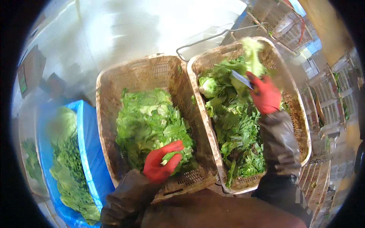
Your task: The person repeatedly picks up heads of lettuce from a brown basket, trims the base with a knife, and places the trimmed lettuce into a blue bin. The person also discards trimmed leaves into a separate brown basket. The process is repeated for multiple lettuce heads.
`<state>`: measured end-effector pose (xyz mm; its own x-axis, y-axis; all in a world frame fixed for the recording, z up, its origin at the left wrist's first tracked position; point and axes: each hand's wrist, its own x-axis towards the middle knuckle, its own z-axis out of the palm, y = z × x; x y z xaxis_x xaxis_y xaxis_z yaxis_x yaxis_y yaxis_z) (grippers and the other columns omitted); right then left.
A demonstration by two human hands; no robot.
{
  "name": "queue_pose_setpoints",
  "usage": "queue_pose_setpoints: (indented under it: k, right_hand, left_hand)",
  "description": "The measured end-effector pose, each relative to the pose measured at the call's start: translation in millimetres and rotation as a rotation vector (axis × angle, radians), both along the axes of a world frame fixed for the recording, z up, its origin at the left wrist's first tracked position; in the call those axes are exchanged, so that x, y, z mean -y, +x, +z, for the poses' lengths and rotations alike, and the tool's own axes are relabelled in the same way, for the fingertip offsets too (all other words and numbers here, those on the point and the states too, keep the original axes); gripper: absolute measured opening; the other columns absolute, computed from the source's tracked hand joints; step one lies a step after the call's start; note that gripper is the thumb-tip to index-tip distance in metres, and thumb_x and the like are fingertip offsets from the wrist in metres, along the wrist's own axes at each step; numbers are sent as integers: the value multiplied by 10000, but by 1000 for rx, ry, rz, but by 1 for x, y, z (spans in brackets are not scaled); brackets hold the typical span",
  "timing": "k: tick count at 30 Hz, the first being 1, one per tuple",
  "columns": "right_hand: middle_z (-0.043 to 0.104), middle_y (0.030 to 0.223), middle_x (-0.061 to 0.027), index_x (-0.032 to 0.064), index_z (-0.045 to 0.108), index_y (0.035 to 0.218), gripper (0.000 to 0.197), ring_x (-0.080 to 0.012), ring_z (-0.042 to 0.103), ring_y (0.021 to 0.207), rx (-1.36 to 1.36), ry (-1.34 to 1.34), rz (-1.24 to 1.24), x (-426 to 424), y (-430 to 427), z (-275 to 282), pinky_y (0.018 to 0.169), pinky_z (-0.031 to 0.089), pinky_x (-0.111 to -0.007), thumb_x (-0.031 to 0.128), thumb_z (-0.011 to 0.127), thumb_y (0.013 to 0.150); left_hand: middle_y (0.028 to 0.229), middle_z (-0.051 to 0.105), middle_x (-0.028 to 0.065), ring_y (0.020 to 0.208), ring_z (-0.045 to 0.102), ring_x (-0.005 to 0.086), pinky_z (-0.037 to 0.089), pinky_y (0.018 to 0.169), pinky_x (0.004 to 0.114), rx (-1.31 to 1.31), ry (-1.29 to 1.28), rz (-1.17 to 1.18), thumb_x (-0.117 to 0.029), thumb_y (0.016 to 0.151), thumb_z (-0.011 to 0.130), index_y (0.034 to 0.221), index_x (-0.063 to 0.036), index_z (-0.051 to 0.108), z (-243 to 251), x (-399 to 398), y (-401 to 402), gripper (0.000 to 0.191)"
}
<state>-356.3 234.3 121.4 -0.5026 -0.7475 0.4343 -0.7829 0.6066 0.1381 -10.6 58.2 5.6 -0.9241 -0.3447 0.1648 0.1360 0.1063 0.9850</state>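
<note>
My left hand (161,164), in a red glove, is over the near right part of a pile of green lettuce (148,119) in the left plastic basket (142,68). Its thumb and fingers are apart; green leaf shows in the gap between them. In a matching glove, my right hand (265,92) grips a knife, its short blade (241,79) pointing up and left over the right basket (204,112). Just beyond the blade is a pale, motion-blurred lettuce (252,55); whether my hand touches it is unclear. Loose leaves (239,136) and a small lettuce head (208,87) lie beneath.
A blue-lined container (81,142) with more lettuce (68,165) stands at left. A bent metal rod (216,35) runs behind the right basket. Stacked slatted crates (328,108) stand along the right. White sheeting (137,28) spreads beyond the baskets.
</note>
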Motion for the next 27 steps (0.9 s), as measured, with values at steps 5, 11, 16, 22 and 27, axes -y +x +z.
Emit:
queue_pose_setpoints:
  k: [5,11,16,22,27]
  right_hand:
    - [582,839,-125,179,709,1196,599,-299,607,764,334,143,281,5,142,57,660,483,-385,31,778,620]
    - [717,1045,-151,99,681,1218,426,-264,698,896,1093,-49,417,44,220,-15,760,542,-348,55,724,796]
    - [682,770,-108,138,717,937,216,-350,669,719,689,557,445,53,238,-12,620,535,-454,154,699,722]
    - [679,775,-139,125,708,906,225,-375,662,727,766,776,419,70,226,-23,633,523,-484,315,676,790]
    - [720,879,-73,68,676,1221,408,-206,695,756,1715,282,-81,41,208,-67,604,541,-357,370,628,951]
  left_hand:
    - [1535,335,265,1442,313,405,288,1165,447,-112,-606,70,-310,525,965,1529,24,256,36,10,-31,1274]
    - [1495,422,103,1375,406,219,318,1143,375,228,959,-349,-282,632,934,1559,-38,187,17,7,56,1216]
    - [1456,475,78,1344,446,190,350,1126,371,187,982,-276,-305,641,930,1529,-44,270,-15,1,104,1138]
    - [1378,551,55,1285,509,188,384,1101,385,157,1070,-265,-269,624,928,1470,-33,366,-12,-5,113,1042]
    - [1336,561,79,1249,508,177,394,1080,374,255,911,-217,-261,779,815,1471,-18,353,6,20,105,868]
